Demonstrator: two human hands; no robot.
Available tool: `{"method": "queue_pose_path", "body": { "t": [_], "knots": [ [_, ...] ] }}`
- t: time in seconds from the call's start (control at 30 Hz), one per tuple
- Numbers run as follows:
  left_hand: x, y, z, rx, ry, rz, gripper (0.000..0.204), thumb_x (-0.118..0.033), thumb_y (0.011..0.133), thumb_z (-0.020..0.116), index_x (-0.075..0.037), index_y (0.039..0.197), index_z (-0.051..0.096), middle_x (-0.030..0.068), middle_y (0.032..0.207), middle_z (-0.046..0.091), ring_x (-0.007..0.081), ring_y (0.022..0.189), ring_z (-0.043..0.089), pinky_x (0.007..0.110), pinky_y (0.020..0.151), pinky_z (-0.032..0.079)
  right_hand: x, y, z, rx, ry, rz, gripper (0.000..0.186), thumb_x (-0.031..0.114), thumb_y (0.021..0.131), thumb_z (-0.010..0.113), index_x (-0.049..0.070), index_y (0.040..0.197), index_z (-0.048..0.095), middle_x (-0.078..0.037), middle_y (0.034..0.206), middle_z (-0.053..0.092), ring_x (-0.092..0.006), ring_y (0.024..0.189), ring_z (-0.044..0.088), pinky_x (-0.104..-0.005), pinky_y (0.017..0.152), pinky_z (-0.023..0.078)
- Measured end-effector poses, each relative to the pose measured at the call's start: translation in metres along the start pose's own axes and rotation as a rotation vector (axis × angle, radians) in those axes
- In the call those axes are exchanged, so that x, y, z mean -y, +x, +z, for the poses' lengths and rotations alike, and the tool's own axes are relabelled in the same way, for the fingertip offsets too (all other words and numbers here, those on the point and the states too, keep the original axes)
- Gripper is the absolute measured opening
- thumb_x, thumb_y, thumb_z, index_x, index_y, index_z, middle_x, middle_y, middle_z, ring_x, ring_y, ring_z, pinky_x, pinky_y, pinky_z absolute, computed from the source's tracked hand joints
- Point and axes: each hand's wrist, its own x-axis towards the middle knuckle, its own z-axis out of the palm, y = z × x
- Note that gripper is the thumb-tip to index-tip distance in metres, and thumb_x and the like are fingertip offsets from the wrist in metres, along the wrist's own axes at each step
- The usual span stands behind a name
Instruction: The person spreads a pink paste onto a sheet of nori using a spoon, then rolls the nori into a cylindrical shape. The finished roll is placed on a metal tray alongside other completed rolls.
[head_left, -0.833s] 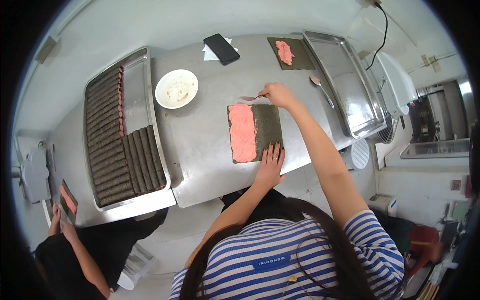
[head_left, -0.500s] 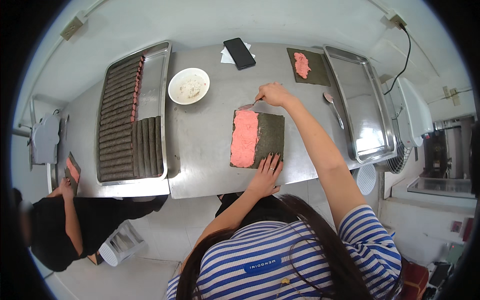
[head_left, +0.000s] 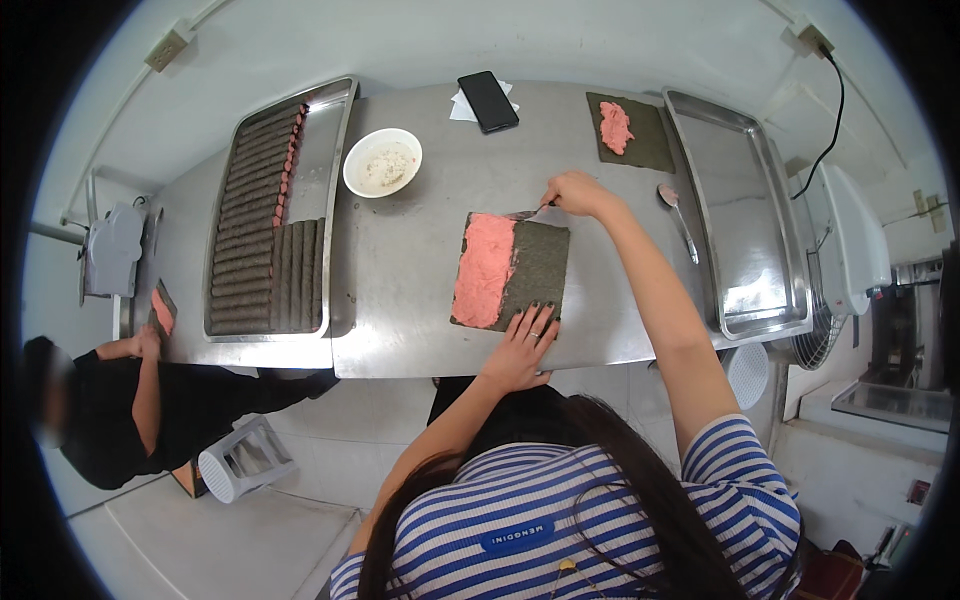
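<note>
The seaweed sheet (head_left: 541, 262) lies flat on the metal desk (head_left: 400, 290), in front of the person, its left half coated with pink paste (head_left: 484, 270); the left hand (head_left: 519, 352) is open, fingers spread over the sheet's near edge, grasping nothing; the right hand (head_left: 576, 192) is closed around the handle of a slim metal utensil (head_left: 540, 212), whose tip is at the sheet's far edge, beside the paste; a white bowl (head_left: 351, 168) stands to the left, beyond it a steel tray (head_left: 341, 150) of dark rolls (head_left: 243, 250); to the right, a metal spoon (head_left: 686, 232) lies beside another steel tray (head_left: 755, 230).
</note>
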Motion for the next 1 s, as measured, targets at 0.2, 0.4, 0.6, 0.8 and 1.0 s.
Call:
{"method": "queue_pose_path", "body": {
  "t": [0.2,0.4,0.6,0.8,1.0],
  "knots": [
    [0.001,-0.003,0.0,-0.019,-0.018,0.003,0.09,-0.046,0.069,0.07,-0.004,0.14,0.034,0.021,0.15,0.024,0.0392,0.139,0.021,0.05,0.113,0.019,0.021,-0.026,-0.001,-0.166,0.021,0.061,0.027,0.007,0.079,0.056,0.016,0.095,0.075,-0.012,0.09,0.067,-0.0313,0.085,0.063,-0.0432,0.073,0.049],
    [0.004,-0.005,0.005,-0.047,-0.037,0.01,0.093,-0.048,0.069,0.069,-0.004,0.141,0.033,0.0201,0.15,0.024,0.0384,0.139,0.021,0.049,0.113,0.02,0.081,-0.047,0.033,-0.224,-0.112,0.156,0.029,0.009,0.08,0.055,0.016,0.104,0.071,-0.012,0.091,0.06,-0.032,0.084,0.063,-0.0441,0.072,0.051],
    [0.003,-0.005,0.003,-0.002,0.002,0.009,0.094,-0.052,0.071,0.067,-0.004,0.143,0.031,0.0213,0.149,0.025,0.0374,0.139,0.022,0.048,0.113,0.02,0.143,-0.09,0.058,-0.176,-0.112,0.151,0.029,0.007,0.081,0.054,0.011,0.106,0.068,-0.012,0.091,0.059,-0.0319,0.085,0.064,-0.0436,0.071,0.052],
    [0.005,-0.005,0.001,-0.011,-0.004,0.012,0.093,-0.053,0.073,0.066,-0.003,0.143,0.031,0.0217,0.149,0.026,0.0375,0.139,0.022,0.048,0.114,0.018,0.149,-0.086,0.04,-0.343,0.069,0.29,0.031,0.003,0.078,0.053,0.005,0.106,0.066,-0.016,0.095,0.057,-0.0347,0.083,0.064,-0.0453,0.07,0.052],
    [0.006,-0.005,0.004,0.006,0.02,0.018,0.086,-0.052,0.072,0.065,-0.003,0.138,0.039,0.0208,0.143,0.037,0.038,0.137,0.026,0.05,0.115,0.017,0.164,-0.094,0.08,-0.322,-0.042,0.455,0.035,0.003,0.077,0.055,0.002,0.112,0.061,-0.017,0.098,0.057,-0.0363,0.08,0.064,-0.0442,0.07,0.053]
  ]
}}
